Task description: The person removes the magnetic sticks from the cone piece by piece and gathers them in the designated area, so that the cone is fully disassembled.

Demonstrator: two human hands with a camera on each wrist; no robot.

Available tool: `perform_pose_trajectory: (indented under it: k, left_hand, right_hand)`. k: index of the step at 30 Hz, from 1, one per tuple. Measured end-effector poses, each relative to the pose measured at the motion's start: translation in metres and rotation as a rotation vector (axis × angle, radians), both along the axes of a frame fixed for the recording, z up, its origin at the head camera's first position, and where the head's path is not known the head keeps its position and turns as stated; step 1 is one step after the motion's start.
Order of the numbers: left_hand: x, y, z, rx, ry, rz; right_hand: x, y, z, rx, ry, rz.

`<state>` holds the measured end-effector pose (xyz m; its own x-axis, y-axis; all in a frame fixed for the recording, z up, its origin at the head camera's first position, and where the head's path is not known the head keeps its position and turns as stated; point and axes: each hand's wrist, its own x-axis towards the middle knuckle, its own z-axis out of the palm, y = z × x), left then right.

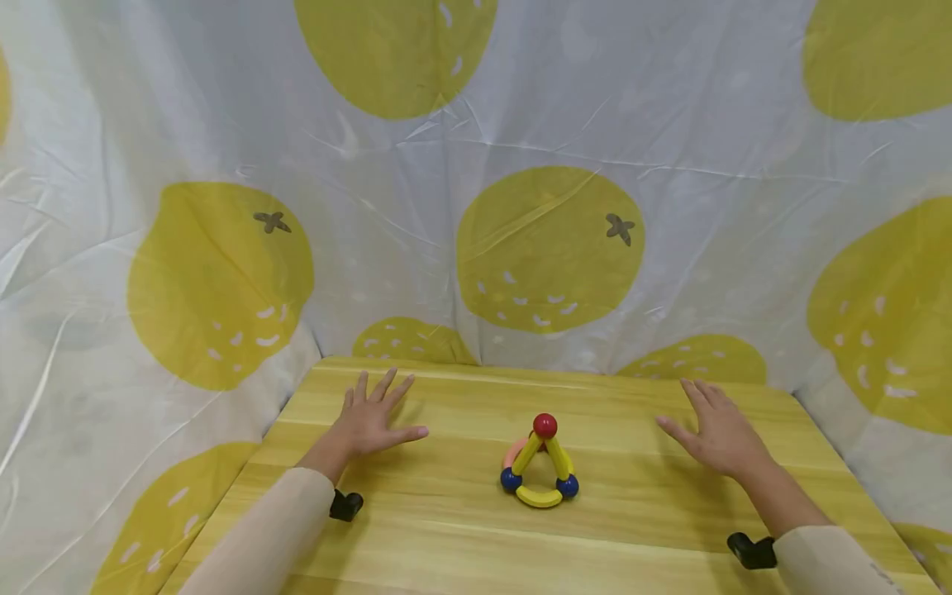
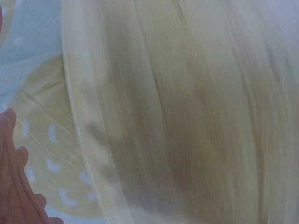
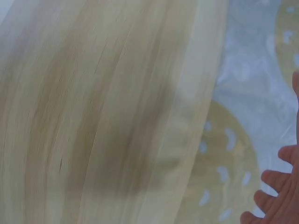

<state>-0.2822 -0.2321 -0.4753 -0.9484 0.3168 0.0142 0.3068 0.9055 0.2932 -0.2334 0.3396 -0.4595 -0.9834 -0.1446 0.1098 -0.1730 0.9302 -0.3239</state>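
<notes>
A small pyramid-like frame of toy building rods and balls [image 1: 550, 457] stands on the table between my hands. A red ball [image 1: 545, 426] tops it, with yellow rods leaning down to two blue balls and curved yellow and pink pieces around the base. Left of it, my left hand [image 1: 369, 426] is held over the table with fingers spread, touching nothing. To its right, my right hand [image 1: 717, 434] hovers with fingers extended and thumb apart, also holding nothing. In each wrist view only part of the hand shows at the edge, above bare wood.
The wooden table [image 1: 431, 537] has its far edge against a hanging white cloth [image 1: 387, 248] printed with yellow fruit. The cloth also runs along both sides. A black wrist device [image 1: 345, 505] sits below the left wrist, another [image 1: 751, 551] below the right.
</notes>
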Motion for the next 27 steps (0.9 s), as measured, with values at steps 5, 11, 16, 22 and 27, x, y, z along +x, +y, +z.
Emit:
perform_pose_trajectory:
  k: [5, 11, 16, 22, 27]
  left_hand:
    - [0.007, 0.015, -0.003, 0.057, -0.039, -0.035]
    - [0.015, 0.032, -0.005, 0.112, -0.055, -0.061]
    - [0.022, 0.046, -0.005, 0.178, -0.083, -0.090]
    - [0.033, 0.069, -0.009, 0.298, -0.129, -0.141]
    - [0.043, 0.090, -0.015, 0.370, -0.162, -0.189]
  right_hand:
    - [0.006, -0.019, 0.002, -0.069, -0.004, 0.024]
    - [0.009, -0.042, -0.001, -0.218, -0.016, 0.076]
    - [0.011, -0.061, -0.006, -0.340, -0.018, 0.118]
    - [0.015, -0.086, -0.014, -0.470, -0.037, 0.135]
    - [0.018, -0.106, -0.024, -0.612, -0.083, 0.134]
